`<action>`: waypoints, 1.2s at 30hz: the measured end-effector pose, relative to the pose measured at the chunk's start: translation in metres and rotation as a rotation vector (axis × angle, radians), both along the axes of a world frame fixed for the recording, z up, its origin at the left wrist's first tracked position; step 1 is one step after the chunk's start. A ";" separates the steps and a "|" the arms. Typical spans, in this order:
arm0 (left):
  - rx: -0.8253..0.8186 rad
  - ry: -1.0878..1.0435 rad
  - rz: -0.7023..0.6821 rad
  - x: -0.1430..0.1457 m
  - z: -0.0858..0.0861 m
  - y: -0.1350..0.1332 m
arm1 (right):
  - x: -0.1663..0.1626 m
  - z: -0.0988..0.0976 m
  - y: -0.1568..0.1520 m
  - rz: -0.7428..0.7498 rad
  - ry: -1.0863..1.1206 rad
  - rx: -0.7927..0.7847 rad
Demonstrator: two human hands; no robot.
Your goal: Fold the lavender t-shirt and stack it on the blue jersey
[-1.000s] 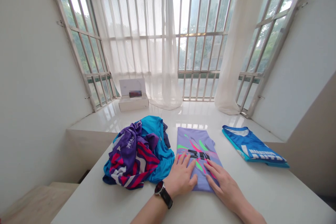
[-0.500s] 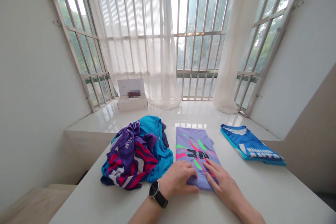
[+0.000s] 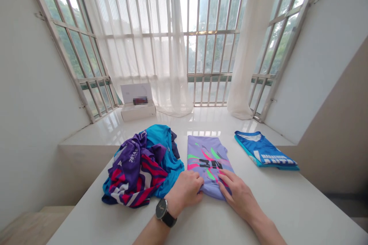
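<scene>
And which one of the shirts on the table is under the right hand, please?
The folded lavender shirt, between the crumpled pile and the blue MARATHON shirt: only it lies under the right hand.

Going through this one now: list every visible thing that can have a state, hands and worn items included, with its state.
Lavender shirt: folded, print up
Left hand: closed on the shirt's near-left corner
Right hand: open, fingers on the shirt
Clothes pile: crumpled
Blue shirt: folded
White box: lid open
Curtains: parted
Watch: strapped on
</scene>
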State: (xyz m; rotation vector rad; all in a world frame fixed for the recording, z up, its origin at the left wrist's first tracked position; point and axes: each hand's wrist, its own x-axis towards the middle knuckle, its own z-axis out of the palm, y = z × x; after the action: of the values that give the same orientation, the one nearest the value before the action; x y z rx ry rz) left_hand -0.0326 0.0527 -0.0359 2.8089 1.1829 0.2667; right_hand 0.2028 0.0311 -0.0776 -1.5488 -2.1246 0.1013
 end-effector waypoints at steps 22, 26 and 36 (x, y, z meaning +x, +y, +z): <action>-0.203 -0.329 -0.080 -0.022 0.001 0.014 | 0.030 -0.002 -0.005 0.120 0.172 -0.061; -0.221 -0.384 -0.071 -0.021 0.006 0.013 | 0.037 -0.004 -0.004 0.094 0.265 -0.076; -0.317 -0.630 0.139 -0.015 0.002 0.016 | 0.036 0.006 -0.004 -0.055 0.474 -0.096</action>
State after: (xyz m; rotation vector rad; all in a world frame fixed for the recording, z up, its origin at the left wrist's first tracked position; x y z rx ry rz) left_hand -0.0478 0.0691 -0.0342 2.1279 1.1319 0.8179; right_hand 0.2390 0.0268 -0.0715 -1.4587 -1.7231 0.5052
